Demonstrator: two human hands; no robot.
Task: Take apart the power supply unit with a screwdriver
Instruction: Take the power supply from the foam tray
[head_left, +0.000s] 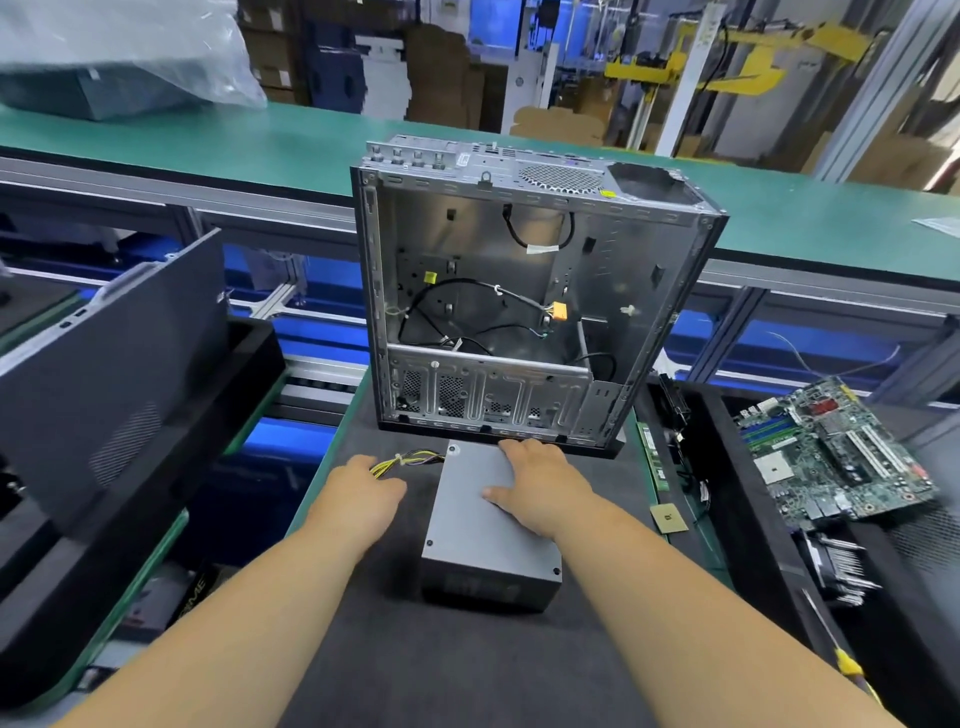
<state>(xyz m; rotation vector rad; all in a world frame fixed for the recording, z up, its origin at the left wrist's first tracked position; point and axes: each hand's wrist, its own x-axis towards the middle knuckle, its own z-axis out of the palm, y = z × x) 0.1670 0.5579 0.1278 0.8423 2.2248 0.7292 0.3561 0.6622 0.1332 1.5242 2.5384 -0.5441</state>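
Power supply unit (488, 525), a grey metal box, lies flat on the dark mat (467, 670) in front of us, just before the stripped computer case (519, 291) that stands upright with its open side toward us. Our right hand (540, 488) rests on the lid toward the far end, fingers spread and fairly straight, pressing down rather than gripping anything. Our left hand (361, 493) lies just beside the unit's left side, near the bundle of yellow and black wires (410, 460) that trails from its far left corner; its fingers look relaxed and we see nothing held in them. Small screws show at the lid's corners, so we judge the box is not yet opened. The screwdriver (836, 649), yellow at the handle, lies well apart on the right, near the lower edge of the view, beside a finned heatsink (841, 571) and below the motherboard (836, 452). As for what could go wrong: when we reach right for the tool, the forearm may sweep the small square chip (669, 518) lying near the mat's right edge. A driver tip that sits poorly could slip and strip a corner screw, and the box may skid on the mat if only one hand steadies it. Tugging the wire bundle while turning the unit could strain it.
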